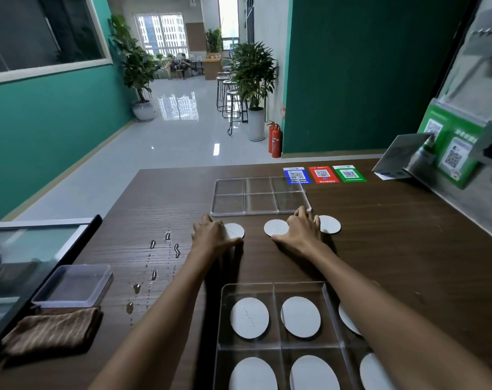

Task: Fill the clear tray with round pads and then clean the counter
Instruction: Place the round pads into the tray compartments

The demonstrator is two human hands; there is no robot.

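Three white round pads (275, 227) are flanked by spread fingers of the left hand (211, 235) and right hand (302, 230), just short of the empty clear tray (260, 196).

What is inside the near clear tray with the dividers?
The near tray holds white round pads, one per compartment. Four show fully; the right forearm partly covers two more on the right side. The tray's near edge is out of frame.

bare counter (394, 249) lies open to the right of both trays. the near tray (275, 344) blocks the front middle, the far tray (260, 196) the back. water drops (153, 273), a lidded box (73, 285) and a cloth (52, 330) crowd the left.
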